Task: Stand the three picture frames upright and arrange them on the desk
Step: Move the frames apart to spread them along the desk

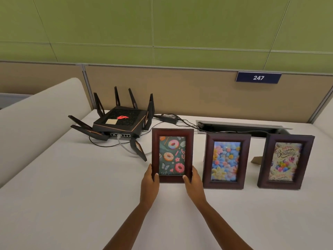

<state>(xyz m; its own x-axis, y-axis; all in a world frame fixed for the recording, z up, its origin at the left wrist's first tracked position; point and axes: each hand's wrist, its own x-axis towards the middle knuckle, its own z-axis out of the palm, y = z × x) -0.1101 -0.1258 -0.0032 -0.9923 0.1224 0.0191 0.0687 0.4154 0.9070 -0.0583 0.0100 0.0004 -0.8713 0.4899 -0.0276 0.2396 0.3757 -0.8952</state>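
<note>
Hands: left hand (150,179) and right hand (193,180) pinch the doughnut frame (172,155) by its bottom corners to steady it upright.
Place: mid desk (72,186), nearest the router (119,123).
Others: flower frame (226,160) and birthday frame (285,161) stand toward the right edge, probably on back props.

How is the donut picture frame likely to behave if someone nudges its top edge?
The donut frame is tall on a narrow base, so it probably tips easily. Both hands, left and right, steady it. It looks rigid, and its front may be breakable.

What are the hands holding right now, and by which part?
Both hands grip the dark wooden picture frame with the doughnut print by its lower corners: left hand at the bottom left, right hand at the bottom right.
</note>
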